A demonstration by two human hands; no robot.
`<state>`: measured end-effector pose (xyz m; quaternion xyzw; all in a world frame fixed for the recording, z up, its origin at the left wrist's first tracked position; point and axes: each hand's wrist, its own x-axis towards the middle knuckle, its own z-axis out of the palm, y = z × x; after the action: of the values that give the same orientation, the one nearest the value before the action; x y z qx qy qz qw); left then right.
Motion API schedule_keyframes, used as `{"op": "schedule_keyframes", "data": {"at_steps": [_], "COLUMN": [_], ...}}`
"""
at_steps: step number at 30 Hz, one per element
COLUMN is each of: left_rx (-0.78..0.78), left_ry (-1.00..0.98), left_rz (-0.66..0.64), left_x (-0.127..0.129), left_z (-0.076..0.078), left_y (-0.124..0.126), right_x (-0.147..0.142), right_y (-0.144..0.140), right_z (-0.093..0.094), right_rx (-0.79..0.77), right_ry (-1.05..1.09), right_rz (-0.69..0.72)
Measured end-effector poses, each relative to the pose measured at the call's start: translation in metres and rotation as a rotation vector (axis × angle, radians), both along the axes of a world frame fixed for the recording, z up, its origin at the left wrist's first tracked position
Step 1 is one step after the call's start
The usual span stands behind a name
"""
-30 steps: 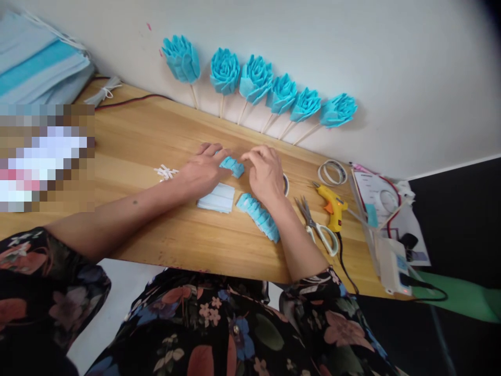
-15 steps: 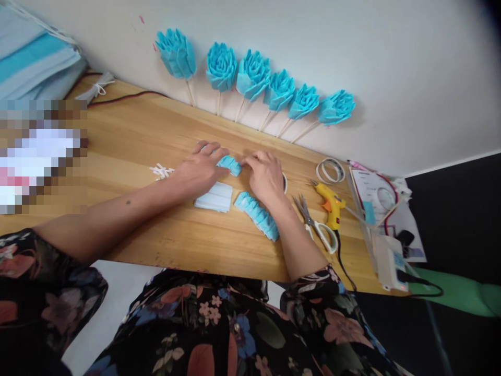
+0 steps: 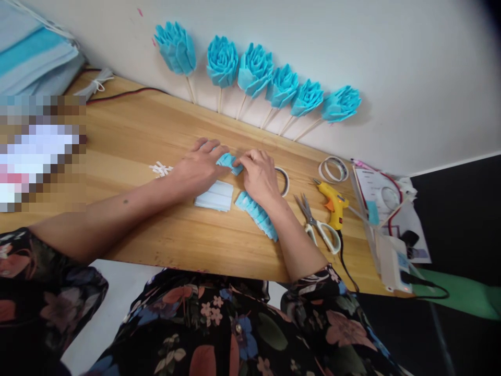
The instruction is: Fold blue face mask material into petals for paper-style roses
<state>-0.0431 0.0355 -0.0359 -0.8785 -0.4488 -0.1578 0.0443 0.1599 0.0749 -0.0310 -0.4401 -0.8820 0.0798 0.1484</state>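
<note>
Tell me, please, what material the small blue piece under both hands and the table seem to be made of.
The blue piece between left hand and right hand looks like soft, matte non-woven fabric or paper: it holds pleats. The table looks like wood: grain, smooth satin finish.

Six blue paper roses (image 3: 254, 70), two tape rolls (image 3: 333, 169), one scissors (image 3: 319, 224), one glue gun (image 3: 332, 199).

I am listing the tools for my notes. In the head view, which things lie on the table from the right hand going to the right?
Right hand → tape ring → scissors → glue gun → white power strip.
</note>
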Motion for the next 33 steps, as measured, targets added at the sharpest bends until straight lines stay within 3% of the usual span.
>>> {"op": "schedule_keyframes", "data": {"at_steps": [8, 14, 20, 33], "left_rx": [0.004, -0.013, -0.093, -0.131], "left_ry": [-0.072, -0.023, -0.041, -0.053], "left_rz": [0.047, 0.008, -0.013, -0.014], "left_x": [0.001, 0.0, 0.0, 0.001], "left_z": [-0.005, -0.01, -0.002, 0.005], "left_y": [0.005, 0.004, 0.001, -0.002], "right_x": [-0.003, -0.003, 0.009, 0.01], "right_y": [0.001, 0.003, 0.006, 0.007], "right_z": [0.001, 0.0, 0.01, 0.009], "right_rx": [-0.014, -0.005, -0.007, -0.09], "right_ry": [0.006, -0.015, 0.018, -0.002], "right_rz": [-0.036, -0.035, -0.119, -0.056]}}
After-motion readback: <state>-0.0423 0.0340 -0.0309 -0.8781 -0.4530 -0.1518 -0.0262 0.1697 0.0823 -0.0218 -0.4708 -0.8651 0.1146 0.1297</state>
